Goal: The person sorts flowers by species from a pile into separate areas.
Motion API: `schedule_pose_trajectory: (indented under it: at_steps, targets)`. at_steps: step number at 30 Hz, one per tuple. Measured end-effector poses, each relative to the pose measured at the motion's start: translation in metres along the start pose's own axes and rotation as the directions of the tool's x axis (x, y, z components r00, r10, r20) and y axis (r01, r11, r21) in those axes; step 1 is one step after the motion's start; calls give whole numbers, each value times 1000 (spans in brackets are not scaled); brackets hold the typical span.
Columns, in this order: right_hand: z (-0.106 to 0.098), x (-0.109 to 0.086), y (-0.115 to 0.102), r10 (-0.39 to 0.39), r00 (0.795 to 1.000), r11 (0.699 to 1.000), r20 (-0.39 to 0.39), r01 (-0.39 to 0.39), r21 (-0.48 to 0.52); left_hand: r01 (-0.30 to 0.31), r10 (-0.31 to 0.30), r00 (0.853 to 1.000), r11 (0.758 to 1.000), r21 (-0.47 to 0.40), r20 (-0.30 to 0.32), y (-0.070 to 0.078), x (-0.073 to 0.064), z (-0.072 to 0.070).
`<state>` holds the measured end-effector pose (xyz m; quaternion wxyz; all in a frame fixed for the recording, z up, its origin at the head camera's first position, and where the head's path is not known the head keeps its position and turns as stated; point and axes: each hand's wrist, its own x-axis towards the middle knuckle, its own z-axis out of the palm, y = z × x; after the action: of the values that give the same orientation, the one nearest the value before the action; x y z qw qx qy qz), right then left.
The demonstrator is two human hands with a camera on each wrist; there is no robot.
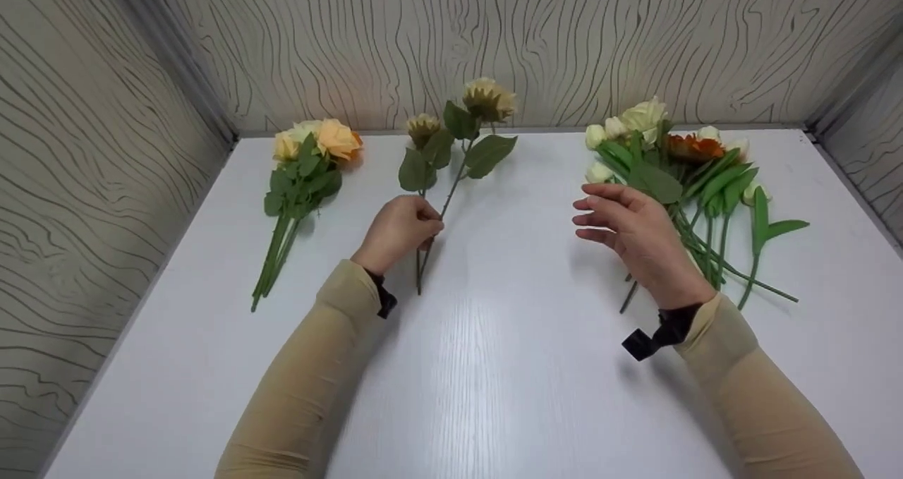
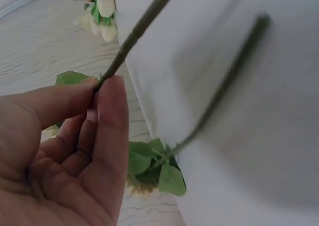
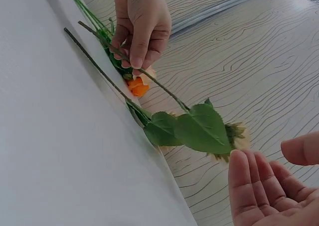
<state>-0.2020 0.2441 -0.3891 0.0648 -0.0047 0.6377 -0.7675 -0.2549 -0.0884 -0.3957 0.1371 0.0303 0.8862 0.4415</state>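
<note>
Left hand: you pinch the larger flower by its stem.
Larger flower: midway along the table's far edge; its axis slants, bloom farward and right, stem end nearward.
Smaller flower: just left, bloom also farward.
Right hand: empty, fingers loosely bent, near the right bunch.
</note>
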Motion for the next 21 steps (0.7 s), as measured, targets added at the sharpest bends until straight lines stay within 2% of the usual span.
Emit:
schedule_pose_trajectory:
  at_steps: [3, 6, 13, 21]
  targets:
    - [1, 0, 1, -5, 1000, 1000, -3, 5, -8, 25, -24, 999, 999, 46, -24, -11, 5, -5]
    - [2, 1, 3, -4, 1000, 1000, -8, 4, -13, 33, -29, 999, 996, 87, -43, -18, 9, -4]
    - [2, 0, 5, 9, 1000, 1000, -6, -9, -27, 96, -86, 993, 988, 120, -83, -20, 12, 4]
    - [2, 2, 8, 9, 1000, 1000, -2, -9, -15, 64, -49, 994, 985, 157, -93, -20, 13, 8]
